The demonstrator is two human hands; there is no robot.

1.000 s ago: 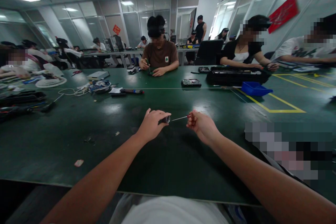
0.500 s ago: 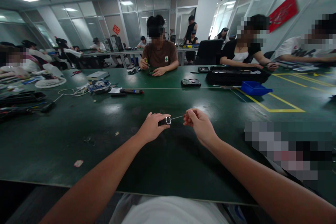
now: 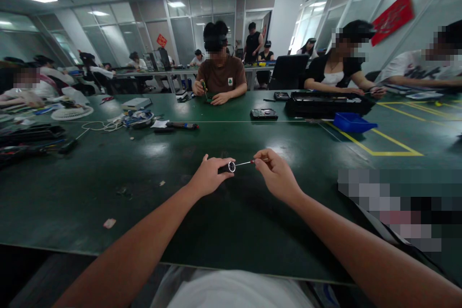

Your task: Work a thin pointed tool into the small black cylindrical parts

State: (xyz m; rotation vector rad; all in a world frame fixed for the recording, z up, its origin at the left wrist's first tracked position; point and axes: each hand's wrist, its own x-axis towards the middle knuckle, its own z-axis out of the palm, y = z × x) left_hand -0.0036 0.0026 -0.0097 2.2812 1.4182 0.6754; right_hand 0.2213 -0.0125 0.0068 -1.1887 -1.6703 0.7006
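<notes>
Fingers and thumb of my left hand [image 3: 211, 174] close around a short black cylinder [image 3: 224, 168]. Its round end, rimmed in a bright ring, faces right; what the cylinder is I cannot make out. My right hand [image 3: 276, 171] pinches a thin screwdriver [image 3: 251, 161] with a red collar and a metal shaft. The shaft points left, and its tip meets the ringed end of the cylinder; how deep it sits is not visible. Both hands are above the green table [image 3: 187, 236].
Ahead lies a bare hard drive [image 3: 264, 114], with a blue tray [image 3: 353, 122] and a long black housing [image 3: 325, 104] to its right. A dark pen-shaped tool [image 3: 182, 125] and a bundle of cables [image 3: 137, 119] lie left. A co-worker [image 3: 222, 74] sits opposite.
My right hand's fingers have turned on the screwdriver, its thumb now lower, and the red collar has come into view. My left hand keeps its hold. The view shifts slightly.
</notes>
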